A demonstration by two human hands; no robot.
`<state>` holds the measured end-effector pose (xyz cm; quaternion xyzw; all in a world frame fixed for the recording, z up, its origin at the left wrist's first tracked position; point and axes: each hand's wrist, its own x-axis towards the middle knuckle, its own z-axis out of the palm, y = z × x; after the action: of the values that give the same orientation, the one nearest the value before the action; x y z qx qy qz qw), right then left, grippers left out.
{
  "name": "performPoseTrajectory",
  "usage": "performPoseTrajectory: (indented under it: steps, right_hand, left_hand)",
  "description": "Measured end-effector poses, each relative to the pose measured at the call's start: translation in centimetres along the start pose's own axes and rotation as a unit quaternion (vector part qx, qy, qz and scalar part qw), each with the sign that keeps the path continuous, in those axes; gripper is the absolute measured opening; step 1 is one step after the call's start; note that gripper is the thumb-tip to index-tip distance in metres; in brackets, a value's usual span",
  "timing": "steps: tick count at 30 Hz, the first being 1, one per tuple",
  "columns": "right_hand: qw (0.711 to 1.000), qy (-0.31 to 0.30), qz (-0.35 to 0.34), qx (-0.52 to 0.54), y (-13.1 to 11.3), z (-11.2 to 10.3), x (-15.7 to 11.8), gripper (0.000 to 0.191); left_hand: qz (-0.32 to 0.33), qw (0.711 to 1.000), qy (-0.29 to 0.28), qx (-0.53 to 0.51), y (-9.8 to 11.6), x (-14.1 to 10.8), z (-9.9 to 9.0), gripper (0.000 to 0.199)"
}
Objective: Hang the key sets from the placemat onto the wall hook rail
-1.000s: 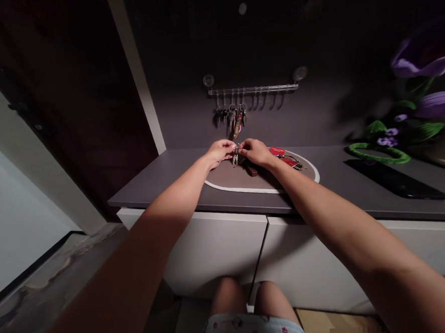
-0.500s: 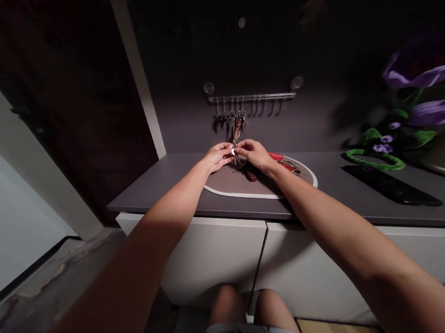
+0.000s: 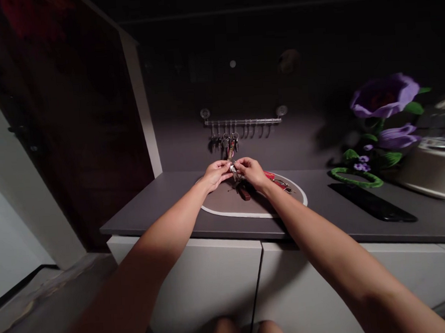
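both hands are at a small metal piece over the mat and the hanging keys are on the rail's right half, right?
Not quite: the head view shows the hanging keys on the left half of the rail. The left hand and right hand are indeed at the small metal piece over the mat.

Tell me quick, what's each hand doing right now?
Left hand: fingertips closed, holding the small key bunch.
Right hand: fingertips closed, holding the same bunch.

Flat dark-grey bench lay open left of bare left grip; clear plastic hook rail obstructed behind, purple fabric flowers right.
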<state>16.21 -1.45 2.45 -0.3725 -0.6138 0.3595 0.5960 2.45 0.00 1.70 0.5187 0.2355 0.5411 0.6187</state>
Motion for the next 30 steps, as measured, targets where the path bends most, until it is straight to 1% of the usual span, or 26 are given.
performPoseTrajectory:
  steps: [5,9,12,14,17,22,25,30]
  right_hand:
    - [0.995,0.014,0.043,0.085,-0.9,0.0,-0.4,0.024]
    - [0.991,0.037,0.060,0.115,-1.4,-0.4,-0.3,0.024]
    - [0.988,0.044,0.063,0.133,-1.9,-0.7,0.2,0.020]
    - [0.986,0.051,0.063,0.147,-2.4,-0.9,0.9,0.017]
    - [0.983,0.070,0.060,0.161,-3.4,-1.2,2.3,0.013]
    - [0.974,0.116,0.059,0.187,-4.8,-1.9,5.2,0.010]
    - [0.965,0.143,0.065,0.210,-5.0,-2.1,6.9,0.012]
    - [0.950,0.193,0.085,0.232,-4.7,-2.1,9.0,0.014]
  left_hand:
    - [0.022,0.999,0.013,0.049,-0.2,-0.3,0.6,0.007]
    - [0.037,0.994,0.036,0.100,-0.5,-0.2,0.9,0.007]
    - [0.049,0.983,0.052,0.167,-0.9,0.0,0.9,0.009]
    - [0.059,0.972,0.049,0.220,-1.3,0.2,0.8,0.011]
    - [0.082,0.951,0.030,0.295,-2.0,0.5,0.6,0.014]
    - [0.134,0.899,0.009,0.416,-2.3,0.4,0.4,0.018]
    - [0.148,0.876,-0.002,0.460,-1.9,0.1,0.6,0.019]
    - [0.157,0.860,-0.015,0.485,-1.7,-0.1,0.8,0.021]
